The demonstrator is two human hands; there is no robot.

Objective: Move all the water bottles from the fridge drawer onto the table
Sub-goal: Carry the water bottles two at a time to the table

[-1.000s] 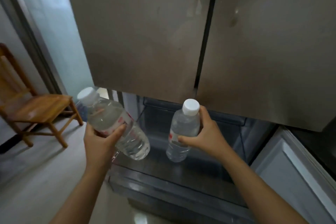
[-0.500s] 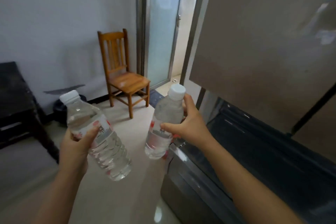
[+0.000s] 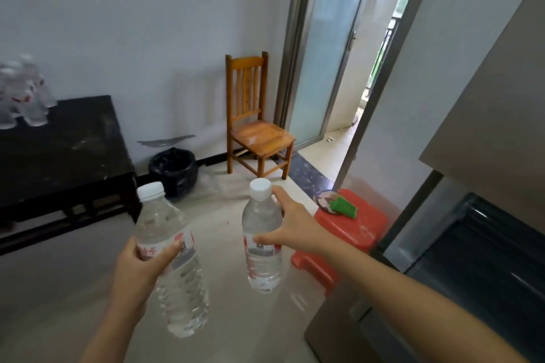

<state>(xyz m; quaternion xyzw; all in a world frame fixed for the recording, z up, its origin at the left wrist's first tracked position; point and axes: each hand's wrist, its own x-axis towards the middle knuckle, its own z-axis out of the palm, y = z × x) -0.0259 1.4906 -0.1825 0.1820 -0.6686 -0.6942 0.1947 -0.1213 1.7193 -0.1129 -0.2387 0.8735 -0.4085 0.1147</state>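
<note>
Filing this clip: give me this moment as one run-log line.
step: carry | left hand: grips left bottle | right hand: grips right bottle | table: other bottles standing | fridge drawer: open

Both bottles (image 3: 172,268) carried clear of drawer (image 3: 486,259) (table (image 3: 67,156) now visible).

Blurred, clipped, covered

Far left of the left hand (image 3: 135,271), a cluster of clear plastic bottles (image 3: 23,91) is too smeared to count and cut by the frame edge. That hand's fingers hide behind the left white-capped clear water bottle (image 3: 180,289), most fingers of the right hand (image 3: 298,230) behind the right white-capped clear water bottle (image 3: 262,259). Right of it, the dark grey fridge drawer (image 3: 483,259) runs out of frame.
</note>
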